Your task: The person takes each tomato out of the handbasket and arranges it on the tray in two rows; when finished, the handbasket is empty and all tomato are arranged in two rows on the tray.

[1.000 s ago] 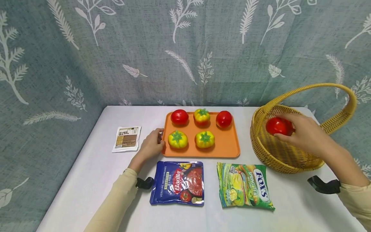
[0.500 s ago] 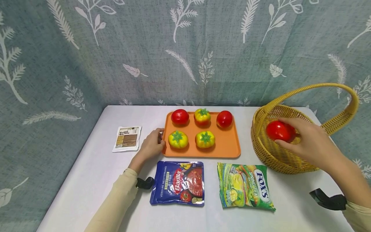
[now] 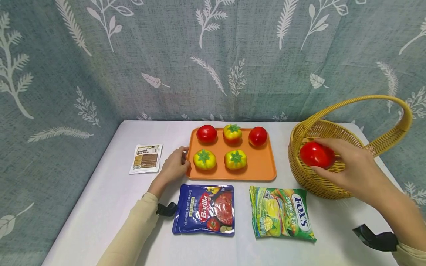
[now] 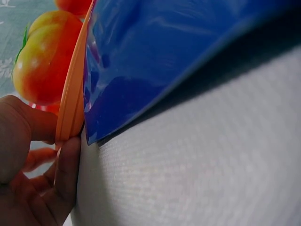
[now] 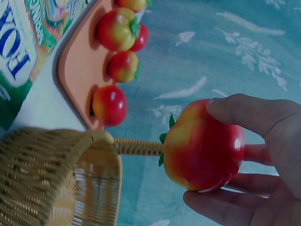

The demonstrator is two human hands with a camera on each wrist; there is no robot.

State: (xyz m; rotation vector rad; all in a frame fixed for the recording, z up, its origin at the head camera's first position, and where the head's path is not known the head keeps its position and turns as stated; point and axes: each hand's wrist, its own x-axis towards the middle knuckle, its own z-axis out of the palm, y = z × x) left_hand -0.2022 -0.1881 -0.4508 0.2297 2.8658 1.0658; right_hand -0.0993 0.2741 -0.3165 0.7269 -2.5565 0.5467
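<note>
My right hand [image 3: 354, 168] grips a red tomato [image 3: 316, 155] over the wicker basket [image 3: 299, 171]. In the right wrist view the tomato [image 5: 204, 146] shows a yellow patch and green leaf tips, with thumb and fingers around it. My left hand [image 3: 173, 167] pinches the left rim of the orange tray [image 3: 257, 166]; the left wrist view has thumb and fingers at the tray edge [image 4: 73, 108]. Several tomatoes lie on the tray: two red ones at the back corners, a yellow-red one [image 3: 232, 133] between them, and yellow ones with green tops [image 3: 204, 159] in front.
A blue Barilla pouch [image 3: 203, 210] lies just in front of the tray. Right of it is a green Fox's candy bag [image 3: 281, 213]. A small white-and-brown packet [image 3: 145, 159] lies at the left. The basket handle [image 3: 366, 99] arches up behind the right hand; patterned cloth hangs behind.
My right hand has moved slightly toward me over the basket, still gripping the tomato. The left hand, tray and packages stay in place.
</note>
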